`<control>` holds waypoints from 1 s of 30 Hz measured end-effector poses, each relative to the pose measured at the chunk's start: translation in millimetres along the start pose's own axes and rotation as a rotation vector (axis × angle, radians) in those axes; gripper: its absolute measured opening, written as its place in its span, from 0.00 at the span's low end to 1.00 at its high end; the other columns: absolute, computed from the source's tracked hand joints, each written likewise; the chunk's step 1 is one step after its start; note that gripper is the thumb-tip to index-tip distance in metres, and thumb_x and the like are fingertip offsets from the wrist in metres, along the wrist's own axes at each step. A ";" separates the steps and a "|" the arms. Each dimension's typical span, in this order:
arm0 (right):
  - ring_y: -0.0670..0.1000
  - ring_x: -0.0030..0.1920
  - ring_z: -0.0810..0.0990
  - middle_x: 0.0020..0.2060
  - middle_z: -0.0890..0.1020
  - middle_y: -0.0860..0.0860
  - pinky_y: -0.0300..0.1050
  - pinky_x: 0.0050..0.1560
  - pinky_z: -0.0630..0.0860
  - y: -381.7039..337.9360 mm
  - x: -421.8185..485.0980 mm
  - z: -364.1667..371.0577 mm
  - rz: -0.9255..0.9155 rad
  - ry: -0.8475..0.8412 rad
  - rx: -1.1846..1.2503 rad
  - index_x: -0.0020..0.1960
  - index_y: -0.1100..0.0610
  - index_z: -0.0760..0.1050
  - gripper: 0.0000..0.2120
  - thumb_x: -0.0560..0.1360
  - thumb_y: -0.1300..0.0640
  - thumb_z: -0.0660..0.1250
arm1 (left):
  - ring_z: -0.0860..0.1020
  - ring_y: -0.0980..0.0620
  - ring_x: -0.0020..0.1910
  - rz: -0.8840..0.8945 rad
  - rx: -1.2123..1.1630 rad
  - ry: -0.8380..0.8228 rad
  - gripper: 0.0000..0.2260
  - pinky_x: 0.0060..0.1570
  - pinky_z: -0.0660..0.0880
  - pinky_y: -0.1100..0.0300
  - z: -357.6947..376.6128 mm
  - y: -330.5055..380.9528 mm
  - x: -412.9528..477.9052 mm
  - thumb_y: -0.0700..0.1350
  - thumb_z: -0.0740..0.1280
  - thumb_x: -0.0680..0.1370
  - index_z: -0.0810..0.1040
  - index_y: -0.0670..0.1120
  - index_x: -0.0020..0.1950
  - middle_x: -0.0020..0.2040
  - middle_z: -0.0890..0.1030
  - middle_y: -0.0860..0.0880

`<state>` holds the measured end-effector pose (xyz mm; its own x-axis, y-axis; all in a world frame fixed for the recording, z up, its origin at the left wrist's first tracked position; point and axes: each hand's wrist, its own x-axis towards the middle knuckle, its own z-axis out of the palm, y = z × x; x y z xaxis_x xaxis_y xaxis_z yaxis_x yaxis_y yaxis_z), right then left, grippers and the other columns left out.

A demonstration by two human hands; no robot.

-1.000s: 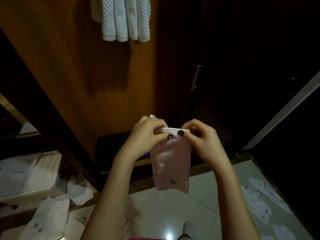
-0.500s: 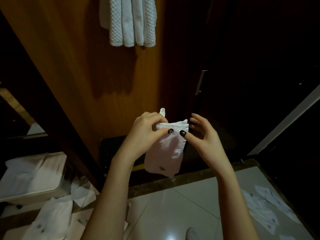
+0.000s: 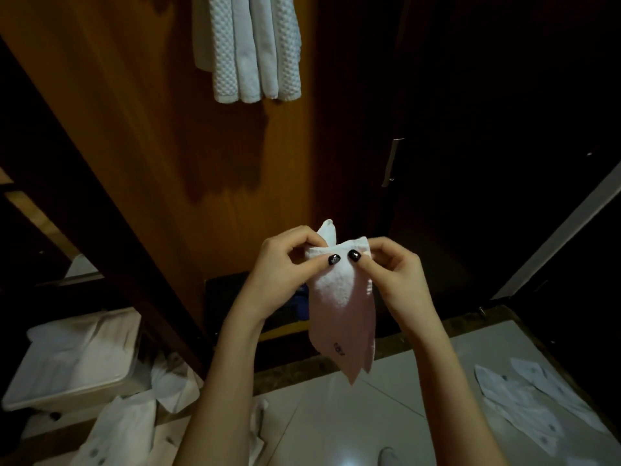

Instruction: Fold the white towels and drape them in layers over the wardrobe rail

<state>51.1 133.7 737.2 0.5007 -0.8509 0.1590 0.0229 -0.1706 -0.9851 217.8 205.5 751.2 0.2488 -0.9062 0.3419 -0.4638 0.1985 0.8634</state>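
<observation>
My right hand (image 3: pixel 393 274), loose half a second ago, again pinches the top edge of the small white towel (image 3: pixel 339 307); my left hand (image 3: pixel 285 264) pinches beside it. The towel hangs mid-air, well below the draped towels (image 3: pixel 252 52). Judgement: fold nearly set, hanging next.

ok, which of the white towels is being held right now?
The small towel at centre, top edge pinched by the left hand and right hand; the hanging towels and floor towels are untouched.
</observation>
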 end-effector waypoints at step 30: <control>0.46 0.50 0.81 0.46 0.80 0.49 0.41 0.52 0.78 -8.1 2.1 16.9 -0.229 0.185 -0.086 0.48 0.55 0.76 0.06 0.75 0.64 0.70 | 0.77 0.59 0.43 0.006 -0.267 0.172 0.07 0.43 0.73 0.65 1.4 7.6 -0.6 0.36 0.70 0.75 0.78 0.49 0.44 0.41 0.80 0.56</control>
<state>66.6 141.7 744.4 0.3244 -0.8601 0.3936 0.0399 -0.4033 -0.9142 212.9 207.0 757.0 0.3977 -0.8328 0.3852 -0.2312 0.3153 0.9204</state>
